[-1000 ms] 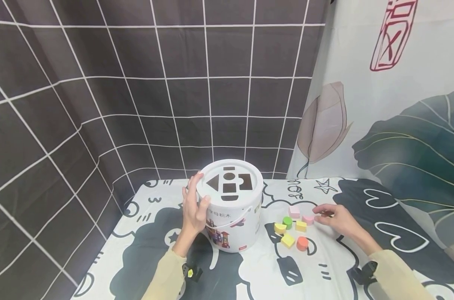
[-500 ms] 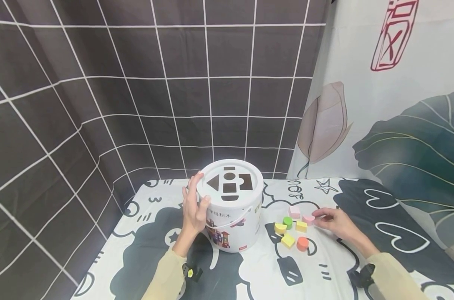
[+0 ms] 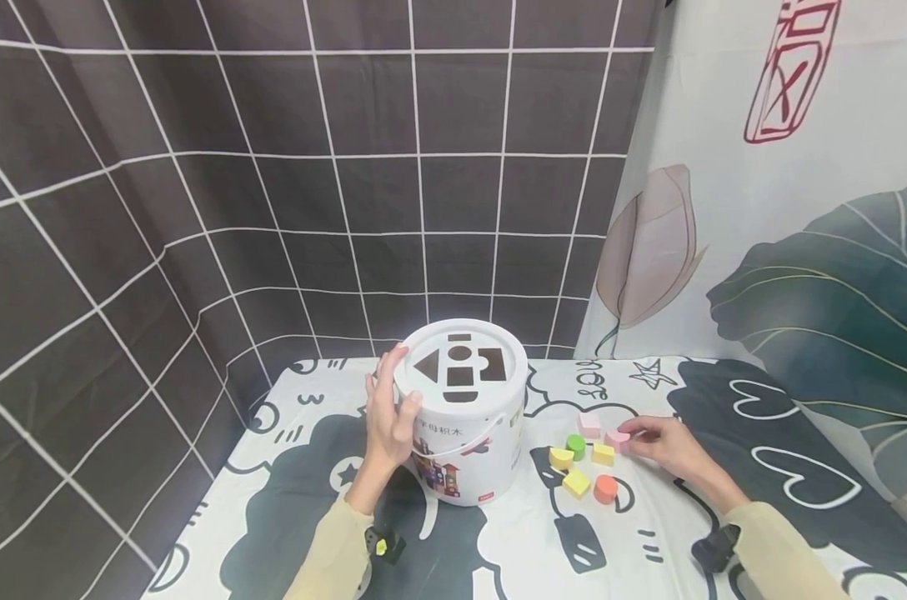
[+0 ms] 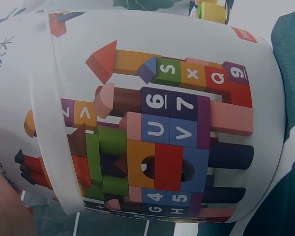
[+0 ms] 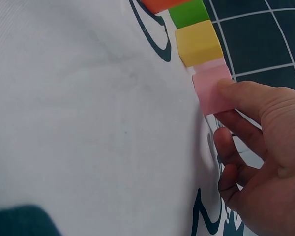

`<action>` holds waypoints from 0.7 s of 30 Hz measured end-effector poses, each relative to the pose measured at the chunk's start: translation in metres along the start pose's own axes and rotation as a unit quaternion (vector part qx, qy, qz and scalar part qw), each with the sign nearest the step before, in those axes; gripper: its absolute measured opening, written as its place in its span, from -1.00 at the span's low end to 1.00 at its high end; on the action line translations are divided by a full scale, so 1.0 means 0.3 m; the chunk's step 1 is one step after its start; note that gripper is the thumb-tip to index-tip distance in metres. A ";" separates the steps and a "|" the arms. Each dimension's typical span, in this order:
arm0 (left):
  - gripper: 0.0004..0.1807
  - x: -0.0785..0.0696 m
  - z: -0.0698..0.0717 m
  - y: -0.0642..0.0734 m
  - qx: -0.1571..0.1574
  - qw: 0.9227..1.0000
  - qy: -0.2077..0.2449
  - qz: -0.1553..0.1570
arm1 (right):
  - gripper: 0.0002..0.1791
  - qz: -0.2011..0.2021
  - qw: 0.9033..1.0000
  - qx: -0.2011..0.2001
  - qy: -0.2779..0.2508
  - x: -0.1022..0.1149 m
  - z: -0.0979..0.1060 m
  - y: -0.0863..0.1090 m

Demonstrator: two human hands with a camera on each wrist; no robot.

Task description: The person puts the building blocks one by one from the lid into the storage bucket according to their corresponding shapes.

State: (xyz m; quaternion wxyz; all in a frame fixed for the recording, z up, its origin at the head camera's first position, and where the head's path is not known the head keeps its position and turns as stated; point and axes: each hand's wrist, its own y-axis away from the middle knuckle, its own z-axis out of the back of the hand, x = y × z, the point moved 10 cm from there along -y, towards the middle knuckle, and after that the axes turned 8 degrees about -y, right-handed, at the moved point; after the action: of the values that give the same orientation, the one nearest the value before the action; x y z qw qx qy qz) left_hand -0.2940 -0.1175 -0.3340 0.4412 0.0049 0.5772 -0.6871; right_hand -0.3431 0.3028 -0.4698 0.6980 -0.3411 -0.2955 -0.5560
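A white lidded bucket [image 3: 464,450] stands upright on the cloth, its lid [image 3: 427,395] cut with several shaped holes. My left hand [image 3: 388,417] rests against the bucket's left side near the rim, fingers fairly straight and thumb toward the front. Printed toy blocks on the bucket wall [image 4: 265,132] fill the left wrist view. To the bucket's right, my right hand [image 3: 667,446] pinches a pink block [image 5: 211,91] between thumb and forefinger, its other fingers loosely bent. That block is at the right edge of a small group of blocks, close to the cloth.
Around it lie another pink block [image 3: 589,425], a green cylinder [image 3: 576,446], a yellow half-round block [image 3: 561,458], two more yellow blocks [image 3: 602,454] and an orange-red cylinder [image 3: 605,489]. A dark gridded curtain [image 3: 363,200] hangs behind the patterned cloth [image 3: 528,542].
My right hand has moved slightly left and down onto the pink block, and thumb and forefinger have closed on it. The left hand and bucket have stayed put.
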 end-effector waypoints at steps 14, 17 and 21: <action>-0.28 -0.005 -0.001 0.007 0.001 1.000 0.002 0.004 | -0.73 0.006 1.000 -0.013 0.020 -0.004 0.008 0.003; -0.28 -0.004 -0.001 0.005 -0.001 1.000 0.002 0.003 | -0.75 0.009 0.999 -0.018 0.026 0.008 0.022 -0.003; -0.28 -0.002 0.000 0.000 -0.003 1.000 0.002 0.003 | -0.77 0.006 0.999 -0.018 0.032 0.026 0.037 -0.012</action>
State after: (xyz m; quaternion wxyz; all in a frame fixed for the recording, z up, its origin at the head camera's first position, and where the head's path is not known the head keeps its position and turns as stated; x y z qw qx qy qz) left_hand -0.2937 -0.1171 -0.3338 0.4417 0.0065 0.5805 -0.6840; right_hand -0.3454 0.3066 -0.4564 0.7043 -0.3374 -0.2614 -0.5673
